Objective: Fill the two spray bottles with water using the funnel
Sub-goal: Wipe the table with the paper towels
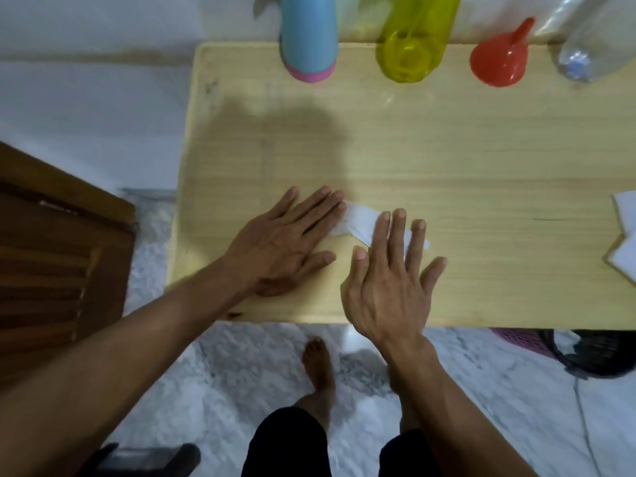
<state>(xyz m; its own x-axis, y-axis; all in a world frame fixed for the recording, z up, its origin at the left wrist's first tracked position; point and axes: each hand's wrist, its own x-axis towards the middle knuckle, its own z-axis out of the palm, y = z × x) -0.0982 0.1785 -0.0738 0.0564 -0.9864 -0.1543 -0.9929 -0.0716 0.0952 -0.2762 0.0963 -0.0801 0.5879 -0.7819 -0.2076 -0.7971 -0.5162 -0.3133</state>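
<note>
A blue spray bottle (308, 39) with a pink base and a yellow-green spray bottle (414, 39) stand at the far edge of the wooden table (447, 149). To their right a red funnel (500, 58) lies mouth down with its spout up, and a clear plastic water bottle (592, 46) stands at the far right. My left hand (285, 242) lies flat near the front edge, its fingertips on a white tissue (361, 222). My right hand (389, 277) presses straight fingers on the same tissue. Neither hand touches a bottle.
More white tissue (623, 235) lies at the table's right edge. A dark wooden panel (51, 256) stands left of the table. Below the front edge are my bare feet on a marble floor, a purple basket (519, 340) and a black object (605, 352).
</note>
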